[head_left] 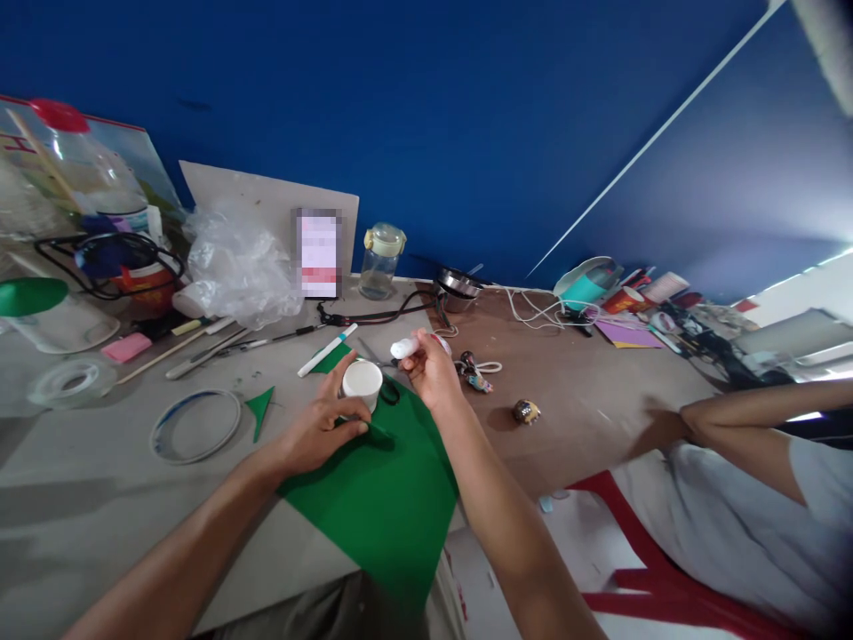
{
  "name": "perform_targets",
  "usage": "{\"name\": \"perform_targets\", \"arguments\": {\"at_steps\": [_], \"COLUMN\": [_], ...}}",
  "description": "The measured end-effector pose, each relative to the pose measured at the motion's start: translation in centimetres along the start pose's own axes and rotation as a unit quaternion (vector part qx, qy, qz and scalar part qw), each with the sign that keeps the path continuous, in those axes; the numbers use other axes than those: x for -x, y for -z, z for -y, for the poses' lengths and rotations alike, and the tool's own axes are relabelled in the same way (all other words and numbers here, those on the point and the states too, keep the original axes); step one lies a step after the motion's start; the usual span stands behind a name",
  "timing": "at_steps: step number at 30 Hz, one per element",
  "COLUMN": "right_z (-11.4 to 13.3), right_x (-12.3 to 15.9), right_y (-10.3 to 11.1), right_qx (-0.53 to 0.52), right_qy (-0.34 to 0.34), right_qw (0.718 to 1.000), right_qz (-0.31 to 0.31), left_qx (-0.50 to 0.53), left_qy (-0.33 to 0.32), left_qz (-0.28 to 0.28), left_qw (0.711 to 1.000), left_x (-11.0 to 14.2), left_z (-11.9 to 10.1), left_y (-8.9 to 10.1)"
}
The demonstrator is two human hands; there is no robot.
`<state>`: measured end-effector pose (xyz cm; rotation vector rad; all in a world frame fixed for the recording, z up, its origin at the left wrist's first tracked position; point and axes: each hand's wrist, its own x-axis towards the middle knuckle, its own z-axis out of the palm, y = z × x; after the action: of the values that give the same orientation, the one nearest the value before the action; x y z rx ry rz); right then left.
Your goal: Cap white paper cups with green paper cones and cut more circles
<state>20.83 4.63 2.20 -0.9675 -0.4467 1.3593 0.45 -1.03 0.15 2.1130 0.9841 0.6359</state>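
My left hand (325,422) rests on a green paper sheet (379,502), its thumb and fingers around a small white paper cup (362,384). My right hand (430,369) is raised above the sheet and grips a white plastic tube (405,348), perhaps glue. Black-handled scissors (390,392) lie partly hidden behind the cup. A green paper triangle (259,409) lies left of my left hand, and a white marker (326,349) lies beyond it.
A clear tape roll (72,382), a round hoop (195,427), a plastic bag (240,271), a glass jar (383,262), and a steel bowl (458,289) crowd the grey board. Beyond my right hand lies a brown tabletop (573,391). A seated person (733,480) with folded arms occupies a red chair at right.
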Motion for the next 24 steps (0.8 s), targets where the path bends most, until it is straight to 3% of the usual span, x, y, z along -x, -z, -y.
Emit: {"name": "perform_targets", "arguments": {"at_steps": [7,13,17,24], "right_z": [-0.5,-0.9,-1.1,-1.2], "right_x": [-0.8,-1.5,-1.9,-2.5], "right_y": [0.6,1.3,1.7,2.0], "right_qx": [0.026,0.076,0.090,0.085], "right_qy": [0.002,0.014,0.014,-0.031], "right_qw": [1.000,0.997,0.996,0.996], "right_qz": [0.001,0.001,-0.011,-0.005], "left_qx": [0.046,0.217,0.348,0.541], "left_qy": [0.013,0.008,0.008,0.004], "left_qz": [0.002,-0.044,-0.100,-0.232], "left_qw": [0.999,0.975,0.932,0.808], "left_x": [0.2,0.2,0.3,0.2], "left_z": [-0.1,0.0,0.0,0.5], "left_y": [0.1,0.3,1.0,2.3]}}
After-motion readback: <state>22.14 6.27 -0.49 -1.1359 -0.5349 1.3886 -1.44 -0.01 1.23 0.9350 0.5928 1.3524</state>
